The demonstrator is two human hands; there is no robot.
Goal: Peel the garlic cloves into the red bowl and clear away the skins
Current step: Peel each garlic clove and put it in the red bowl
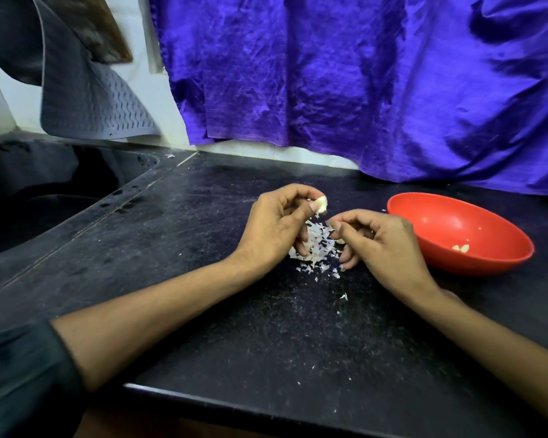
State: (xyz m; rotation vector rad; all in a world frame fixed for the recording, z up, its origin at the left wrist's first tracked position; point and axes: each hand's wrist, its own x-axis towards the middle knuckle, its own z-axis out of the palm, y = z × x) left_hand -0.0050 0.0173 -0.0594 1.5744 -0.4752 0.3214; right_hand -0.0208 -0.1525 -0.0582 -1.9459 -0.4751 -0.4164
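Two hands worked over the black counter (203,216): the left hand (274,227) pinched a garlic clove (321,204) between thumb and fingertips, while the right hand (382,245) was curled, its grip contents indiscernible. Skins (317,248) lay heaped between both hands. The red bowl (424,213) stood just right, holding peeled cloves (461,247).

Dark sleeve (19,374) (left arm), right forearm bare.

A garlic clove (321,204) is pinched in the left hand (274,227) above a heap of white skins (315,246) on the black counter (203,311); the right hand (383,245) is curled just beside, with the red bowl (431,248), holding peeled cloves (461,247), set to the right.
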